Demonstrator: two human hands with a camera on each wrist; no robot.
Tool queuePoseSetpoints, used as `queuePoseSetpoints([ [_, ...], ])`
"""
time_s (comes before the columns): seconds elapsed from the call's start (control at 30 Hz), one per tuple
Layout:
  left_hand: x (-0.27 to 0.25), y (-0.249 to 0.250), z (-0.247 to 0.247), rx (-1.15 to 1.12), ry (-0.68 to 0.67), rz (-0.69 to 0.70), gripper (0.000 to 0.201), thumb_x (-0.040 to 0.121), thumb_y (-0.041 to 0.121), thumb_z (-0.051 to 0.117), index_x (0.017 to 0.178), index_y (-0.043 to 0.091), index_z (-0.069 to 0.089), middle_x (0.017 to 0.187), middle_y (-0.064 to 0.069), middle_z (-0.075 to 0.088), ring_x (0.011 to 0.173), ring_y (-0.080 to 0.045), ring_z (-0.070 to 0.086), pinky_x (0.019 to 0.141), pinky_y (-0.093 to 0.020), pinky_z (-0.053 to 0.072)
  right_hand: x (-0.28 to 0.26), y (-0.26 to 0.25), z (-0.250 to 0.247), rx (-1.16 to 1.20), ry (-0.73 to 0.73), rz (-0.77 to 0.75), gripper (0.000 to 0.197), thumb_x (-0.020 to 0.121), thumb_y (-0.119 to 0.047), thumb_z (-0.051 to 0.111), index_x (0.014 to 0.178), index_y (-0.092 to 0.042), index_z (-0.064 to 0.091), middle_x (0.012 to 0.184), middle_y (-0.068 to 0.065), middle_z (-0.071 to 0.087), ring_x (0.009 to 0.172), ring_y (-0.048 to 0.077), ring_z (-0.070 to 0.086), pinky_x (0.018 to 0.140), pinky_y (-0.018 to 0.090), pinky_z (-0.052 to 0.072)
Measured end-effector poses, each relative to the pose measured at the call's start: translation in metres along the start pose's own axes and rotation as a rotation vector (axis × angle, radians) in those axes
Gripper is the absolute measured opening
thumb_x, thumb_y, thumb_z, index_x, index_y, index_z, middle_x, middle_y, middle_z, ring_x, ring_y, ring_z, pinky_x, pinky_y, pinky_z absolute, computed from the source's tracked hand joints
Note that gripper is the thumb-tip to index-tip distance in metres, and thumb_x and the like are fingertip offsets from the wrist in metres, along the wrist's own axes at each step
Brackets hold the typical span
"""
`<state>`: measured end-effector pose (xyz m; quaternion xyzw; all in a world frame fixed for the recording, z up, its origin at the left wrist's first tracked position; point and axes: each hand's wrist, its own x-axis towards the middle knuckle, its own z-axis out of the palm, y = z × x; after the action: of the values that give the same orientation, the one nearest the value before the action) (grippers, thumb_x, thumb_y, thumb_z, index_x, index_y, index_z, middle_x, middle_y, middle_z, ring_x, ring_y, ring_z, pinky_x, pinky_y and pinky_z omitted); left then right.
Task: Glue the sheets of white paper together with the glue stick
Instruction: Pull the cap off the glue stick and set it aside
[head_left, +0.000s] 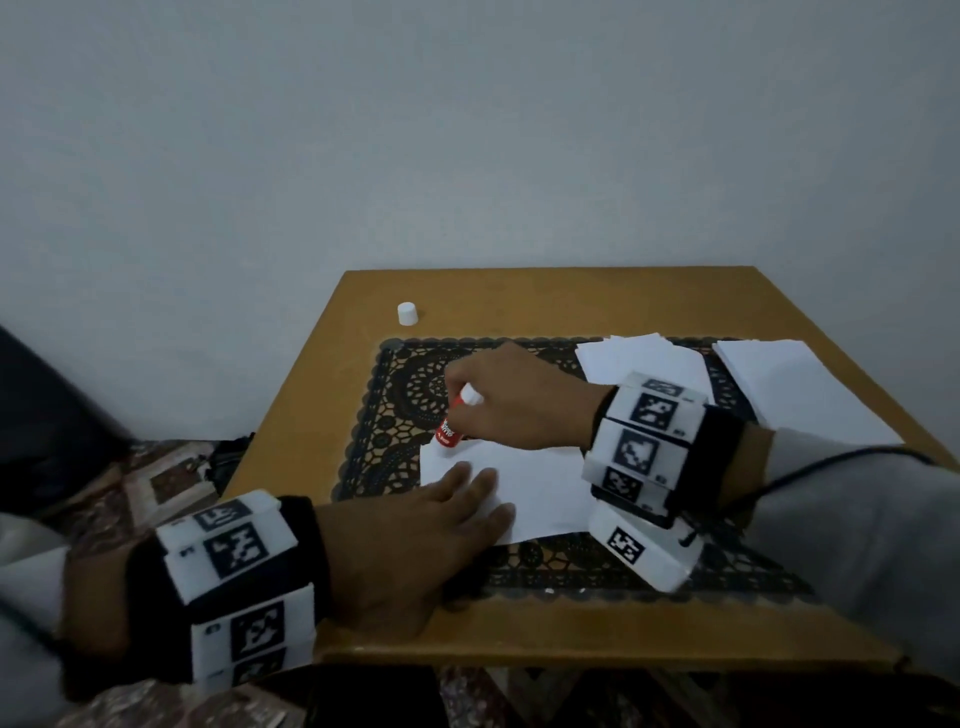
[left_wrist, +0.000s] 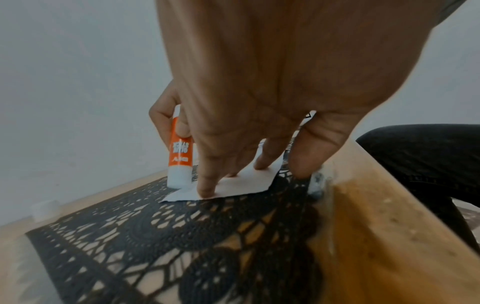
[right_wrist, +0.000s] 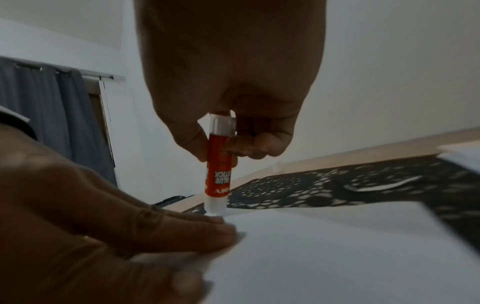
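Observation:
A white paper sheet (head_left: 540, 488) lies on the black lace mat (head_left: 400, 395) in the middle of the table. My right hand (head_left: 514, 400) grips the red glue stick (head_left: 451, 423) upright, tip down on the sheet's far left corner. The glue stick (right_wrist: 217, 170) shows clearly in the right wrist view, and the stick (left_wrist: 180, 152) stands just behind my left fingers in the left wrist view. My left hand (head_left: 441, 525) lies flat with straight fingers pressing the sheet's near left part. In the left wrist view its fingertips (left_wrist: 206, 191) rest on the paper (left_wrist: 233, 185).
The stick's white cap (head_left: 408, 313) stands on the bare wooden table (head_left: 571, 296) at the far left. Two stacks of white paper (head_left: 644, 358) (head_left: 795, 389) lie at the far right. The wall runs right behind the table; a patterned floor lies to the left.

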<state>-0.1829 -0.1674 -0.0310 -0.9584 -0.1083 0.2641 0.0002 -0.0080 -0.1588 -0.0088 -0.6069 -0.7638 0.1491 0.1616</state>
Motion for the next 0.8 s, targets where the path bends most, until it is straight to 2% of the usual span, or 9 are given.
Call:
queuePoseSetpoints([
  [0.13,0.002,-0.001,0.003,-0.063,0.003,-0.018,0.076,0.097,0.038,0.038,0.151,0.020,-0.013,0.157,-0.012,-0.019,0.145,-0.030,-0.017,0.120,-0.042,0.001,0.015,-0.016,0.008,-0.067,-0.004,-0.017,0.019,0.085,-0.028,0.063,0.073,-0.019,0.052,0.073,-0.003,0.055,0.069,0.014,0.052,0.053,0.026,0.034],
  [0.2,0.001,-0.001,0.003,-0.063,-0.004,-0.025,0.074,0.096,0.041,0.033,0.151,0.020,-0.013,0.157,-0.012,-0.019,0.145,-0.031,-0.016,0.120,-0.043,0.004,0.018,-0.020,0.010,-0.098,-0.007,-0.041,0.017,0.084,-0.027,0.065,0.079,-0.016,0.053,0.077,-0.002,0.057,0.070,0.015,0.052,0.053,0.024,0.037],
  [0.3,-0.001,0.001,0.000,-0.049,-0.032,-0.024,0.079,0.084,0.046,0.020,0.151,0.018,-0.012,0.157,-0.013,-0.018,0.145,-0.032,-0.015,0.120,-0.046,0.007,0.017,-0.022,0.013,-0.081,-0.015,-0.049,0.018,0.085,-0.028,0.065,0.087,-0.013,0.054,0.078,-0.001,0.057,0.073,0.018,0.055,0.058,0.031,0.042],
  [0.43,-0.002,0.005,-0.007,-0.062,-0.040,-0.033,0.072,0.095,0.037,0.032,0.152,0.018,-0.009,0.158,-0.013,-0.016,0.146,-0.031,-0.012,0.120,-0.043,0.007,0.013,-0.018,0.011,-0.092,0.000,-0.036,0.019,0.085,-0.029,0.063,0.083,-0.016,0.050,0.072,-0.004,0.052,0.071,0.017,0.053,0.055,0.029,0.038],
  [0.5,-0.002,0.005,-0.009,-0.072,-0.040,-0.030,0.073,0.094,0.035,0.033,0.152,0.019,-0.008,0.158,-0.013,-0.016,0.146,-0.031,-0.012,0.120,-0.043,0.006,0.010,-0.017,0.008,-0.109,0.000,-0.034,0.018,0.085,-0.028,0.063,0.084,-0.014,0.052,0.069,-0.007,0.050,0.069,0.015,0.051,0.053,0.027,0.035],
  [0.6,-0.001,0.004,-0.010,-0.076,-0.028,-0.029,0.071,0.097,0.030,0.037,0.152,0.020,-0.007,0.158,-0.013,-0.015,0.146,-0.030,-0.010,0.120,-0.043,0.007,0.005,-0.012,0.004,-0.123,0.006,-0.026,0.018,0.085,-0.029,0.063,0.085,-0.013,0.054,0.072,-0.006,0.053,0.071,0.016,0.054,0.055,0.027,0.039],
  [0.7,0.001,0.004,-0.011,-0.076,-0.017,-0.023,0.069,0.098,0.034,0.035,0.152,0.021,-0.006,0.158,-0.013,-0.013,0.146,-0.030,-0.008,0.121,-0.041,0.006,0.001,-0.005,-0.001,-0.153,-0.002,-0.004,0.018,0.085,-0.029,0.063,0.082,-0.017,0.050,0.068,-0.010,0.048,0.065,0.010,0.047,0.052,0.025,0.033],
  [0.8,0.001,0.003,-0.013,-0.080,-0.015,-0.030,0.067,0.099,0.036,0.034,0.152,0.023,-0.005,0.159,-0.011,-0.011,0.147,-0.029,-0.006,0.120,-0.039,0.007,-0.003,0.002,-0.007,-0.174,-0.014,0.025,0.019,0.085,-0.031,0.064,0.082,-0.019,0.049,0.070,-0.012,0.045,0.070,0.012,0.048,0.051,0.025,0.031],
])
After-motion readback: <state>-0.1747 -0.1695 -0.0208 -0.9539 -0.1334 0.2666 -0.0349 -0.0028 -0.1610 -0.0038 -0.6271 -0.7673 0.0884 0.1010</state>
